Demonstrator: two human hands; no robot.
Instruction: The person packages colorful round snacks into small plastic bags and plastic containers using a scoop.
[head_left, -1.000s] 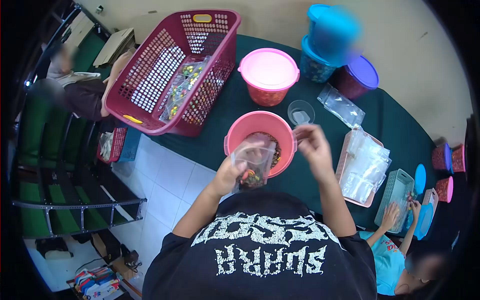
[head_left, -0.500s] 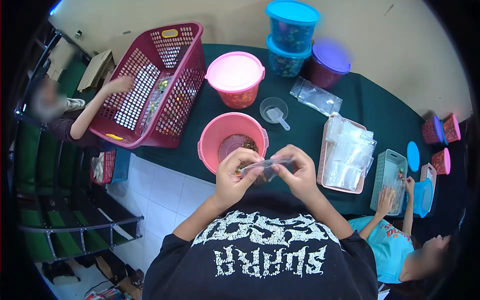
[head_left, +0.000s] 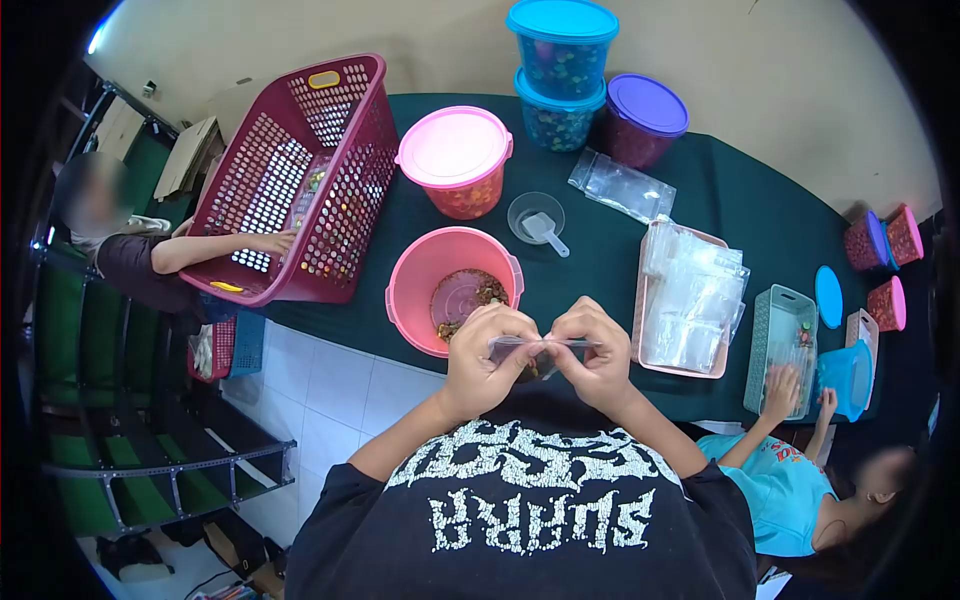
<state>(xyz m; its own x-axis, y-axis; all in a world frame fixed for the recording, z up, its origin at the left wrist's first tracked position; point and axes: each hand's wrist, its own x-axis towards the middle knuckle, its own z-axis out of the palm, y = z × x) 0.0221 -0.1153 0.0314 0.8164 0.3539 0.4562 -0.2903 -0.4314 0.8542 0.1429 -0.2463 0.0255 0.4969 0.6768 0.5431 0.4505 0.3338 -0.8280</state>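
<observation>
A small clear plastic bag (head_left: 541, 369) is held up close to my chest. My left hand (head_left: 490, 350) pinches the left part of its top edge between thumb and fingers. My right hand (head_left: 592, 350) pinches the right part, and the two thumbs meet at the middle. Something brownish shows low in the bag, partly hidden by my fingers. Just beyond my left hand is a pink basin (head_left: 402, 290) with small brownish pieces (head_left: 490, 290) along its right side and bottom.
Behind the basin are a pink-lidded tub (head_left: 455, 150) and a clear bowl with a white scoop (head_left: 543, 230). A tray of clear bags (head_left: 690, 300) lies to the right. A maroon basket (head_left: 350, 220) stands left, with one person's hand (head_left: 272, 243) inside. Another person's hand (head_left: 782, 392) is at a grey-green basket (head_left: 775, 320).
My hands have come together at the middle of the bag's top edge. The left person's hand moved lower in the maroon basket. The right person's far hand shifted towards the blue tub.
</observation>
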